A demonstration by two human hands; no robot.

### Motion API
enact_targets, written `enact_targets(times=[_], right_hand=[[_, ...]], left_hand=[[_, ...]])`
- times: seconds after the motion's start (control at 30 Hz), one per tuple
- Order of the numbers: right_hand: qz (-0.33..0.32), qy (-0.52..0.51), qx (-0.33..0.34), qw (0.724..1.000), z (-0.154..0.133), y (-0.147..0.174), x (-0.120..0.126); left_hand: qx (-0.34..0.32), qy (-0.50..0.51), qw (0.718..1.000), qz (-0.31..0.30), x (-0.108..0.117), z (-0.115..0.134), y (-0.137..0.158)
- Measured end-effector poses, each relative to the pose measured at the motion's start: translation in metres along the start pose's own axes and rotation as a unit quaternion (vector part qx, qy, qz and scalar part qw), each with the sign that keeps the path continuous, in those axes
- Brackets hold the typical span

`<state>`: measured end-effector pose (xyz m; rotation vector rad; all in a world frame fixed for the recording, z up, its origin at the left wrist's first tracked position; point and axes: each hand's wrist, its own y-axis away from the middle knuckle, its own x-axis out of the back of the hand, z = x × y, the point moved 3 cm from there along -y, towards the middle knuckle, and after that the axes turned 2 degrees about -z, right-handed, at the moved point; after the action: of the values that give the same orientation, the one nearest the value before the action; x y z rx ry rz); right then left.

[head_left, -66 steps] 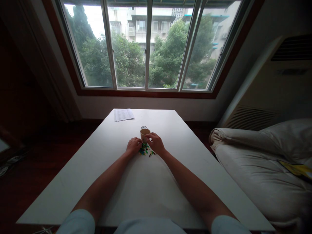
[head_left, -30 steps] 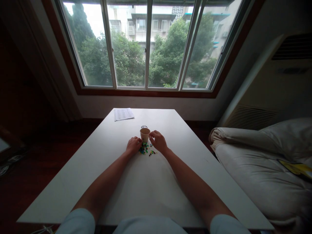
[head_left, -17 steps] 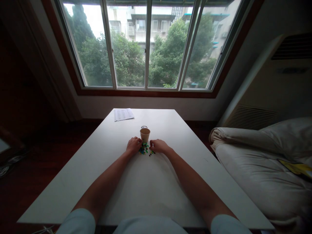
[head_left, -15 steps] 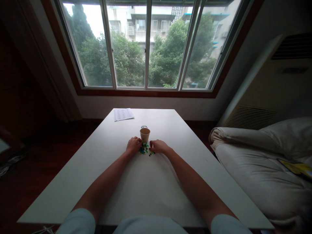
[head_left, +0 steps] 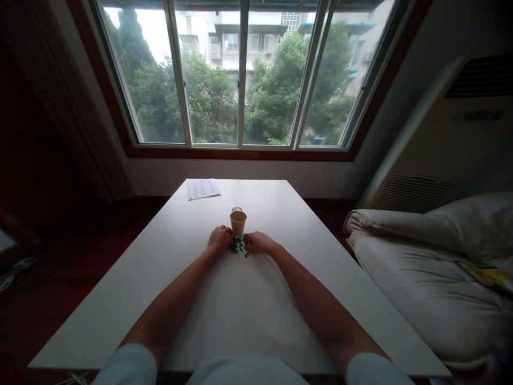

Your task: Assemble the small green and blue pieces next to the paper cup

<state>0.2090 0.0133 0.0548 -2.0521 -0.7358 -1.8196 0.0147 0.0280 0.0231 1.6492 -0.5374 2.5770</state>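
Note:
A heap of small colored pieces (head_left: pixel 236 244), mostly green with some blue and dark ones, lies on the white table. Just behind it stands an upright brown paper cup (head_left: pixel 238 221), its mouth facing up. My left hand (head_left: pixel 220 238) rests at the heap's left edge with its fingers curled in. On the opposite side, my right hand (head_left: pixel 257 242) has its fingers bent and drawn together against the pieces. What either hand's fingertips hold is too small to make out. A few dark bits lie loose in front of the heap.
Behind the cup lies a thin dark looped item (head_left: pixel 236 209). Printed sheets (head_left: pixel 203 189) rest at the far left of the white table (head_left: pixel 240 315). A pale padded sofa (head_left: pixel 417 278) stands along the right side, and a window is beyond the table.
My right hand has shifted slightly left, closer to the heap, and its fingers look drawn nearer together. The left hand and the cup stay in place.

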Motion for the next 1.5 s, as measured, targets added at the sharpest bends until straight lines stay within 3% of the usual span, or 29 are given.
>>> enact_targets(times=[0.27, 0.57, 1.0, 1.5], right_hand=[[-0.072, -0.061, 0.027, 0.995, 0.003, 0.004, 0.003], [-0.103, -0.089, 0.029, 0.99, 0.0, 0.007, 0.006], [-0.068, -0.048, 0.048, 0.995, -0.004, 0.006, 0.002], [-0.026, 0.009, -0.012, 1.0, -0.006, 0.003, -0.003]], left_hand=[[0.015, 0.003, 1.0, -0.012, 0.003, 0.001, 0.001], [0.01, 0.006, 1.0, -0.005, 0.0, -0.001, 0.0], [-0.001, 0.007, 1.0, 0.0, -0.004, -0.005, -0.001], [-0.004, 0.0, 1.0, -0.001, -0.004, -0.004, -0.002]])
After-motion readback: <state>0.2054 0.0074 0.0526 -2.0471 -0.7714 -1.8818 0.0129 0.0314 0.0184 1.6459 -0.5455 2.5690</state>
